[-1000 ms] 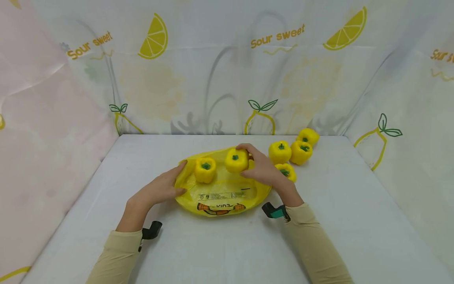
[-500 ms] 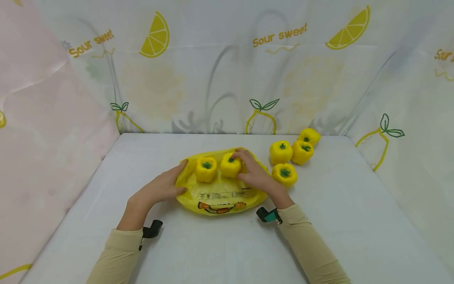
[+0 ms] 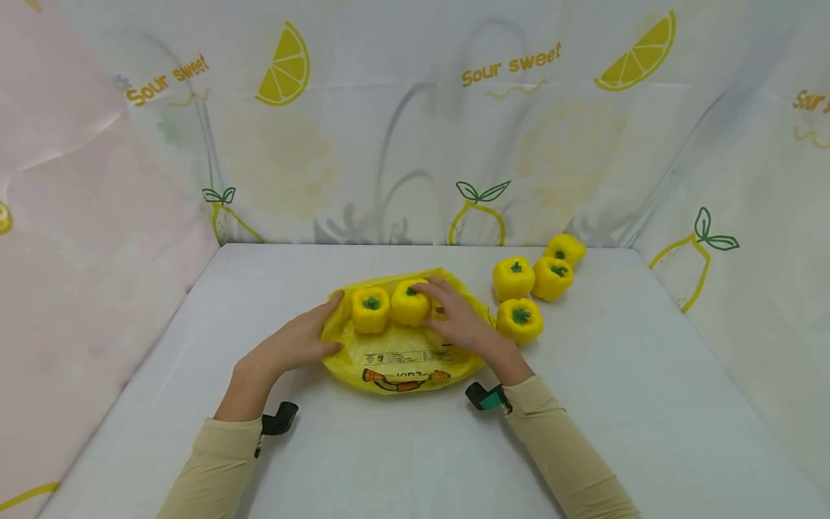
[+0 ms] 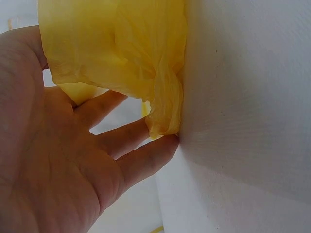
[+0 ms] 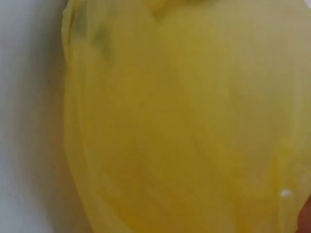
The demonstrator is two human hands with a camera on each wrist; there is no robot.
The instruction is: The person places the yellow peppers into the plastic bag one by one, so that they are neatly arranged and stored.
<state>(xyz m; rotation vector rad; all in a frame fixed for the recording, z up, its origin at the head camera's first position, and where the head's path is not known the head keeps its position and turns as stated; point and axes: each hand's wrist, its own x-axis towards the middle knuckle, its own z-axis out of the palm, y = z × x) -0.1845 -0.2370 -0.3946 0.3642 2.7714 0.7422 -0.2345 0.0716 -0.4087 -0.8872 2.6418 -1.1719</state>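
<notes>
In the head view a yellow plastic bag (image 3: 402, 346) lies spread at the middle of the table, its mouth facing up. Two yellow bell peppers sit in it side by side: a left bell pepper (image 3: 371, 317) and a right bell pepper (image 3: 408, 310). My right hand (image 3: 463, 321) holds the right one from its right side, fingertips near the stem. Against the bag's left edge rests my left hand (image 3: 292, 342), fingers spread. The left wrist view shows the left hand (image 4: 73, 145) with long, fairly straight fingers touching the bag (image 4: 116, 48). Bag film (image 5: 170, 121) fills the right wrist view.
Several more yellow bell peppers stand right of the bag: a near one (image 3: 520, 321), a middle one (image 3: 514, 279), another (image 3: 552, 279) and a rear one (image 3: 565, 250). A white table (image 3: 402, 461) bears everything. Printed cloth walls (image 3: 389, 130) enclose its back and sides.
My right hand has carried the right pepper leftward and down into the bag, beside the left pepper, which has shifted slightly left. The left hand has stayed at the bag's edge.
</notes>
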